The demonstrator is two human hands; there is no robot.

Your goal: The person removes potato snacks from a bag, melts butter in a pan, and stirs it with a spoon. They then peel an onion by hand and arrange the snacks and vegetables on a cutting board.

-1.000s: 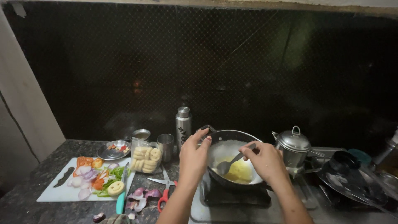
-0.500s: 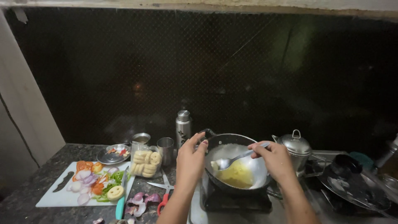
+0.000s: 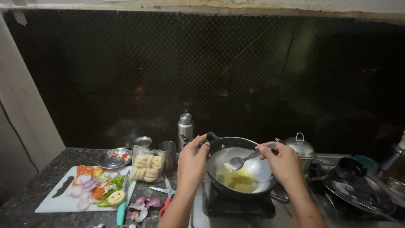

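Currently, stirring is in hand: the right hand (image 3: 283, 162) grips a metal spoon (image 3: 242, 160) over yellow fat in the wok (image 3: 236, 169), lower centre of frame. The left hand (image 3: 192, 162) steadies the rim, fingers loosely spread. Judged next: controlled stirring, spoon kept low.

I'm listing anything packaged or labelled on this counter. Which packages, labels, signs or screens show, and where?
Clear plastic packet: stands behind the cutting board, left of the steel cup; boxy, holding pale round ring snacks.
Steel bottle: behind the left hand; small dark mark on its side.
No signs or screens.
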